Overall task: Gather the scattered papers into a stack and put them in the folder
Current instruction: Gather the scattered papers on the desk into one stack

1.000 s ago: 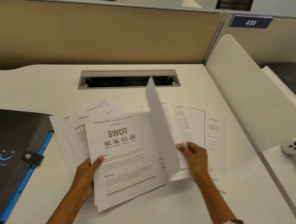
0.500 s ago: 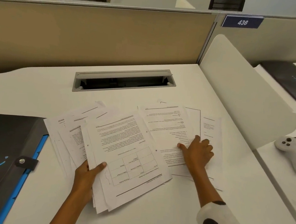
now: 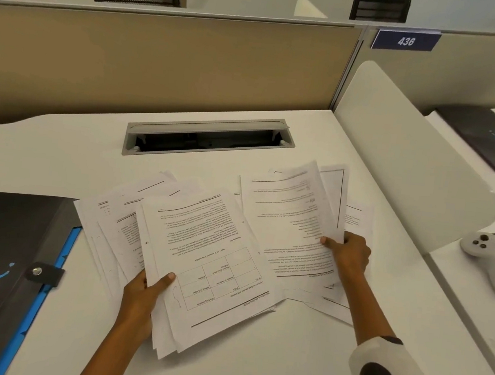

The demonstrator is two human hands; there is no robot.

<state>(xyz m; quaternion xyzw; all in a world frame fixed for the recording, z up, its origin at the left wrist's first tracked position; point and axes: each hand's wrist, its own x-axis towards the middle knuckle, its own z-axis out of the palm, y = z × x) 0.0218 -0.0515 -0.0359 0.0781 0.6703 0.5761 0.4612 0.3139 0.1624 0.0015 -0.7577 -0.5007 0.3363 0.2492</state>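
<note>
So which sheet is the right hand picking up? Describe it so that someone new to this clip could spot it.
Start at the grey cable slot set into the white desk. Just below its right end lies a fan of loose papers, and the right hand pinches the top sheet there at its right edge. Unlike the flat sheets under it, this one is lifted and curling, and it bears no table grid.

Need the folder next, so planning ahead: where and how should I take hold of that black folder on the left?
Grip the black folder at its right, opening edge near the snap tab, coming from the right. It lies flat and closed, so that edge probably offers the easiest purchase; the left hand holds papers.
</note>
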